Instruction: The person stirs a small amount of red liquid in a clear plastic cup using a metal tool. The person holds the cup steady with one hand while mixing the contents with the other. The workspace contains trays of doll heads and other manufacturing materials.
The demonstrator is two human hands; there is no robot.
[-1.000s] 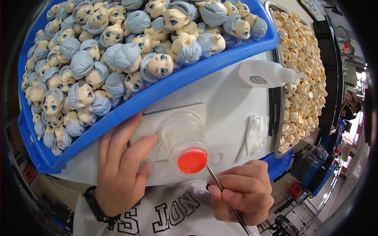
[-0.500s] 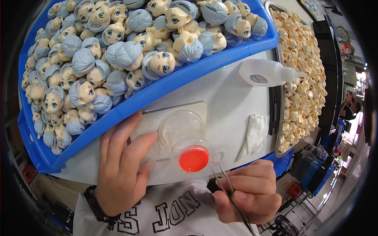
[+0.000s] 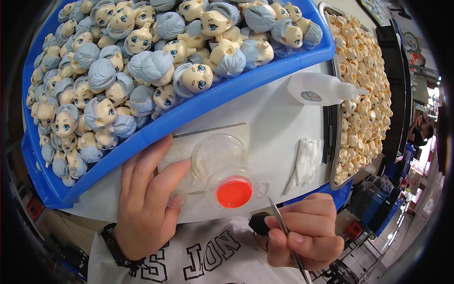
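My left hand curves its fingers around a small clear plastic cup, whose rim shows between index finger and thumb. My right hand pinches metal tweezers, their tips pointing up and left. At the tips is a small see-through piece, too faint to name; I cannot tell whether they grip it. Just left of the tips lies a clear round dish with a bright red-orange fill. A larger clear round dish adjoins it, over a flat pale plate.
A blue bin piled with blue-haired doll heads fills the far left. To the right stand a white squeeze bottle, a folded white cloth or glove, and a metal tray of pale doll parts.
My right hand has shifted slightly right. The tweezers' prongs, apart before, now look pressed together. My left hand and the dishes stay almost in place.
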